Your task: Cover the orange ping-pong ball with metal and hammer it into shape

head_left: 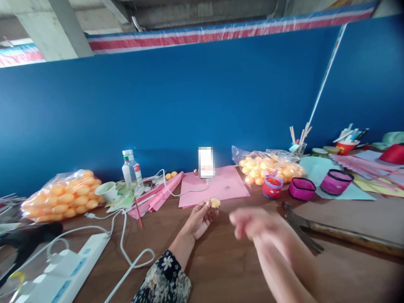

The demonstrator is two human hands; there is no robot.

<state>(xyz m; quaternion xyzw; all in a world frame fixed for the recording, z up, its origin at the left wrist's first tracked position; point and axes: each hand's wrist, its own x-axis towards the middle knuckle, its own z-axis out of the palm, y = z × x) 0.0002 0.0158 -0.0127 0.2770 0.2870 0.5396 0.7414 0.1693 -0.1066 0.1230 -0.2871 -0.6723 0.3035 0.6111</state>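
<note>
My left hand (pixel 202 219) is closed, with thumb and fingertips pinching a small pale-yellow piece with a scalloped edge (pixel 215 204); I cannot make out its exact kind. It is held above the brown table, just in front of the pink paper sheets (pixel 221 187). My right hand (pixel 255 225) is in the air to the right of the left one, smeared by motion. Its fingers point left towards the yellow piece, with a gap between them. Whether it holds anything is not clear. A claw hammer (pixel 341 231) with a wooden handle lies to the right of that hand.
Bags of orange balls (pixel 67 198) (pixel 265 166) lie left and right. A white power strip (pixel 78 265) with cables is at front left. Behind are a glass bottle (pixel 131 170) and a paper cup (pixel 108 192). A red cup (pixel 272 188) and magenta fabric holders (pixel 302 189) stand right. A blue partition (pixel 189 97) closes the back.
</note>
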